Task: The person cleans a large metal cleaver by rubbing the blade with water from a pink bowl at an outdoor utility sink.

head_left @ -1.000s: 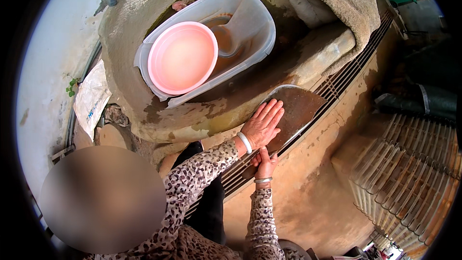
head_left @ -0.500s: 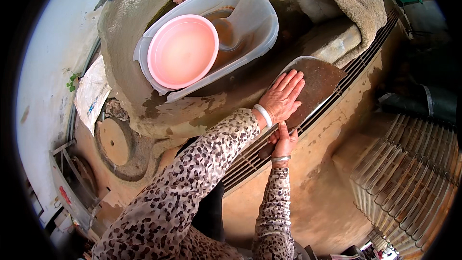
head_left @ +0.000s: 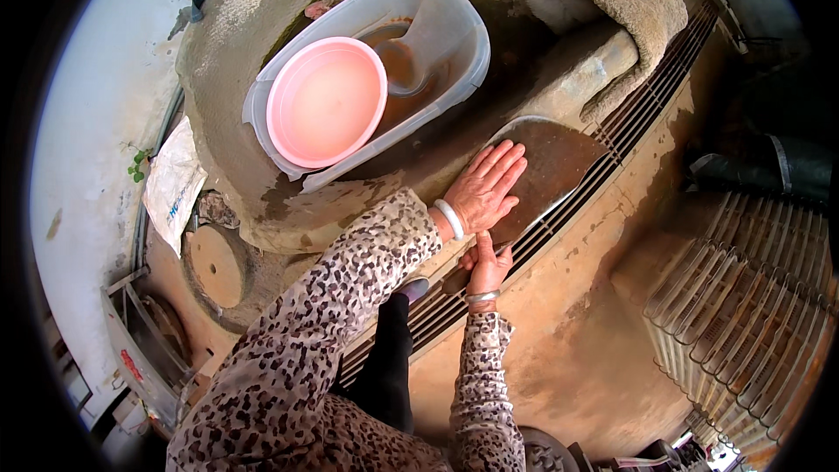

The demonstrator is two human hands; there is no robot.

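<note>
A broad, dark brown cleaver (head_left: 564, 157) with a bright edge lies slanted over the near right rim of a stone trough. My left hand (head_left: 482, 190), a white bangle at its wrist, rests flat on the blade with fingers stretched out. Just below it, my right hand (head_left: 489, 269) is closed around the cleaver's handle (head_left: 454, 281), whose rounded end shows past the fist. What lies under the blade is hidden. Inside the stone trough (head_left: 218, 61) sits a clear plastic tub (head_left: 468, 35) with brownish water, and in that a pink basin (head_left: 328, 103) holding cloudy liquid.
A metal floor grate (head_left: 651, 105) runs beside the trough. A thick beige cloth (head_left: 642, 0) drapes over its far right rim. Wire-like racks (head_left: 743, 306) stand at right. On the left are a white sack (head_left: 173, 179) and a round stone disc (head_left: 214, 267). My foot (head_left: 414, 289) is by the grate.
Both hands and the cleaver have shifted left and a little nearer to me. The view has moved slightly, and my foot now shows by the grate. The grip is the same.
</note>
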